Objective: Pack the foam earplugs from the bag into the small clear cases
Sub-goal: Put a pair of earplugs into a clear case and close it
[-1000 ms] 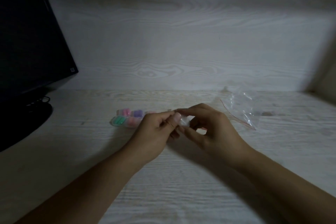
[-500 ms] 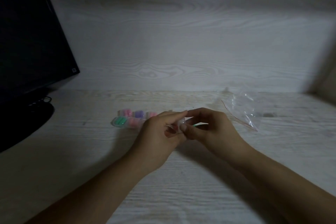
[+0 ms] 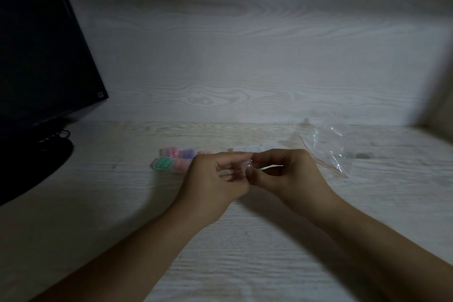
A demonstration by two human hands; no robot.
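Fingertips of both hands meet over 1 small clear case (image 3: 246,167), held just above the desk (image 3: 122,216) near its middle. Left hand (image 3: 215,176): thumb and forefinger curled, pinching the case's left side. Right hand (image 3: 291,174): fingers curled narrow, pinching the right side; a thin green sliver (image 3: 263,168) shows at its fingertips, likely an earplug or the edge of one, too small to tell. Whether the case lid is open or closed cannot be made out.

Step in hand, by judgement: loading or closing this 1 case.

Just left of the left hand, toward the back edge of the desk, a cluster of filled cases (image 3: 175,160) lies touching one another: pink, purple and green plugs inside. Count unclear, part hidden by the hand.

Right of the right hand, nearer the back right corner, the clear bag (image 3: 331,149) lies crumpled, red strip along its mouth; looks nearly empty.

Dark monitor (image 3: 44,56) stands at the left edge.

Next move likely calls for pressing the lid shut between both thumbs, then setting the case beside the cluster. Most of the task looks done.
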